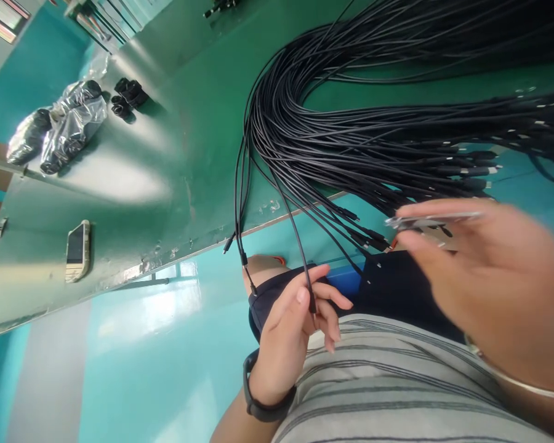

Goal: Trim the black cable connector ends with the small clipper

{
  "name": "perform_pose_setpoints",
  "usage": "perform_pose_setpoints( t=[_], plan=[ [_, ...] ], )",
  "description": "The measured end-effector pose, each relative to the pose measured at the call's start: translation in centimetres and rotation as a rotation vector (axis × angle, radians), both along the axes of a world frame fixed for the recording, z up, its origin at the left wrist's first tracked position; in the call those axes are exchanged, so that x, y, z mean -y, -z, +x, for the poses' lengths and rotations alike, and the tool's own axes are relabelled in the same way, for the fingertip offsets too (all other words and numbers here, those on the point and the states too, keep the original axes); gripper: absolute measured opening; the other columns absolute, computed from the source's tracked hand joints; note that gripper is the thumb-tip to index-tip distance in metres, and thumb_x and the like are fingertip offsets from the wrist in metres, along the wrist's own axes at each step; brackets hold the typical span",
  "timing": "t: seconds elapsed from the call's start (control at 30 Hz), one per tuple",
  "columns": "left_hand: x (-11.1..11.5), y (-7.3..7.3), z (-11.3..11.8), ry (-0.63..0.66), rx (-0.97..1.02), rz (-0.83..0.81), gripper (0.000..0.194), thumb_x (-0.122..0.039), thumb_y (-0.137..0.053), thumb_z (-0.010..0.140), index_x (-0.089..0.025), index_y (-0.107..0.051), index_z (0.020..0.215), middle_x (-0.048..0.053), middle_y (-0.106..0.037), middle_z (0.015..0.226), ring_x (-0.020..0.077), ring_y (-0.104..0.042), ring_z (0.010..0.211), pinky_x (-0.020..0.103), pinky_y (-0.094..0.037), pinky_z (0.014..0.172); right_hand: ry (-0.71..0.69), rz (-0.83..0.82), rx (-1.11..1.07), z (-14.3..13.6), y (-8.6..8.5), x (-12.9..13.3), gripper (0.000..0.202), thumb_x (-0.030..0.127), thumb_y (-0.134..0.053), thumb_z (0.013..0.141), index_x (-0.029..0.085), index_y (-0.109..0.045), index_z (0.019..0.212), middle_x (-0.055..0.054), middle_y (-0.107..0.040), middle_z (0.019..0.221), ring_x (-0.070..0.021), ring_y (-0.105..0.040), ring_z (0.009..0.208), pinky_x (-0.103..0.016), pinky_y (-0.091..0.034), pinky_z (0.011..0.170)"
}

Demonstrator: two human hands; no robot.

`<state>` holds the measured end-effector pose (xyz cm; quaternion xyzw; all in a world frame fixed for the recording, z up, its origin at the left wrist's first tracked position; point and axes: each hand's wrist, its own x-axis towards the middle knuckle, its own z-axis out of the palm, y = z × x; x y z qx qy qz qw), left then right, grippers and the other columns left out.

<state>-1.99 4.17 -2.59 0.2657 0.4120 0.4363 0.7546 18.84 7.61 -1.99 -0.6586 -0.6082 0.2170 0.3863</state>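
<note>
My left hand (300, 314), with a dark band on its wrist, holds the connector end of one black cable (298, 237) between thumb and fingers, over my lap. That cable comes off a large looped bundle of black cables (286, 111) on the green table. To the right, my right hand (480, 264) is raised near the camera and partly blurred. Its thumb and fingers are closed on a small shiny metal tool (436, 219); the tool's exact kind is unclear. Several loose cable connectors (369, 237) hang over the table edge between the two hands.
On the green table (175, 184) a phone (77, 251) lies near the left front edge. Plastic-wrapped black bundles (71, 123) and small black coils (129, 97) lie farther back. More cable ends (475, 169) extend past the table edge at right.
</note>
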Motion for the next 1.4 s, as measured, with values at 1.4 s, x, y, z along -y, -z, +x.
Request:
perform_pose_setpoints(
  t=[1.4],
  plan=[
    [-0.9, -0.6, 1.6, -0.271, -0.217, -0.211, 0.036, -0.014, -0.085, 0.07, -0.018, -0.05, 0.073, 0.001, -0.073, 0.06, 0.0154, -0.07, 0.05, 0.016, -0.053, 0.043, -0.275, -0.418, -1.089, -4.6, 1.0, -0.6, 0.005, 0.035, -0.074, 0.089, 0.033, -0.073, 0.093, 0.004, -0.075, 0.091, -0.0162, -0.076, 0.091, -0.023, -0.061, 0.081]
  ],
)
